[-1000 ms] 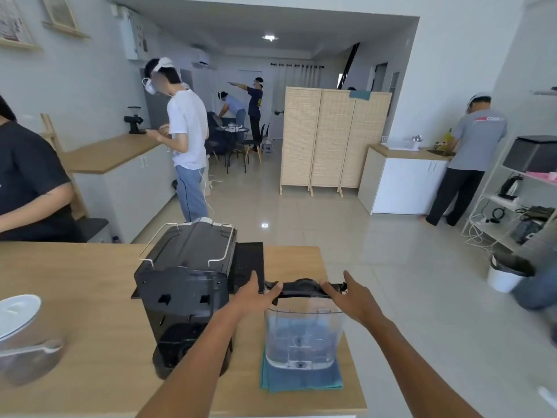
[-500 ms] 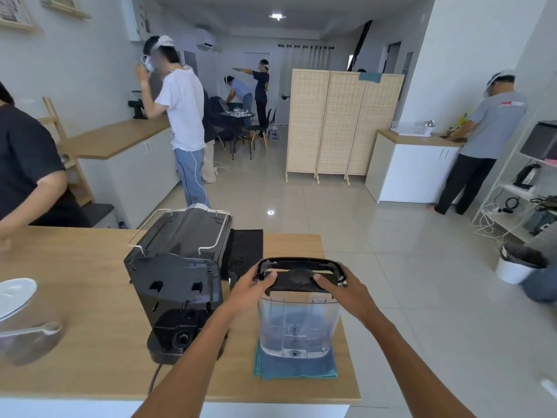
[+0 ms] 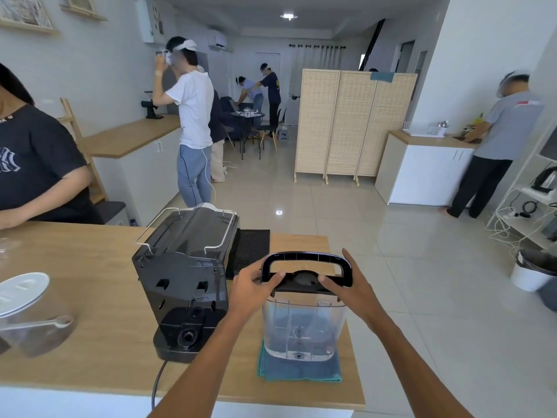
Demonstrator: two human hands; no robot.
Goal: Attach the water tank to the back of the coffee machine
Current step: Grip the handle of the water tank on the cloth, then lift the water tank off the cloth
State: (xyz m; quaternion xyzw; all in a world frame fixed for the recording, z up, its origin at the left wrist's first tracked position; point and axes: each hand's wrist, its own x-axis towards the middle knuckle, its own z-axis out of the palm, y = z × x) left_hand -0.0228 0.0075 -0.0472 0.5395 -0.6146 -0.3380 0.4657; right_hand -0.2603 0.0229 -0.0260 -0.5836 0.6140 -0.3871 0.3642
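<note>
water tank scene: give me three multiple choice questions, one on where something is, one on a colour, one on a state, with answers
1. Where does the water tank stand?
A. on a folded cloth to the right of the coffee machine
B. on top of the coffee machine
C. on the floor

2. What colour is the cloth under the tank?
A. red
B. teal blue
C. white

3. What is the state of the tank's handle?
A. missing
B. folded flat under the lid
C. raised upright above the lid

Answers:
1 A: the tank sits on the cloth, beside and apart from the coffee machine.
2 B: teal blue edges show around the tank's base.
3 C: the black handle arches above the lid, with the left hand and right hand gripping the tank's top at either side.
</note>
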